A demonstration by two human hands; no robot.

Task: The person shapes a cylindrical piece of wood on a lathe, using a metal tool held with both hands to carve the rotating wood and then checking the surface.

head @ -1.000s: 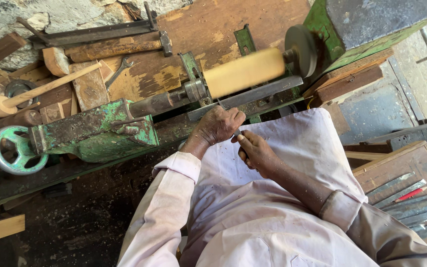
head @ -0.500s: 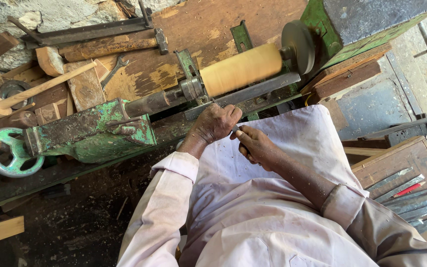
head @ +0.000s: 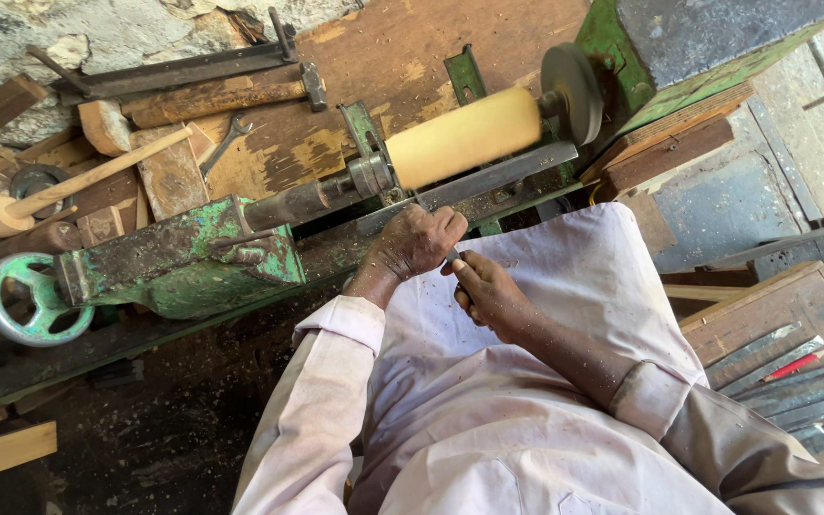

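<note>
Gripping a thin tool (head: pixel 454 256) between them, the left hand (head: pixel 417 240) curls over the tool rest (head: pixel 488 181) while the right hand (head: pixel 488 291) clasps its near end. Just beyond, a pale wood cylinder (head: pixel 463 136) sits on the green lathe (head: pixel 178 267); chisels (head: pixel 784 377) lie right.

No packages, labels, signs or screens were visible anywhere in the view.
</note>
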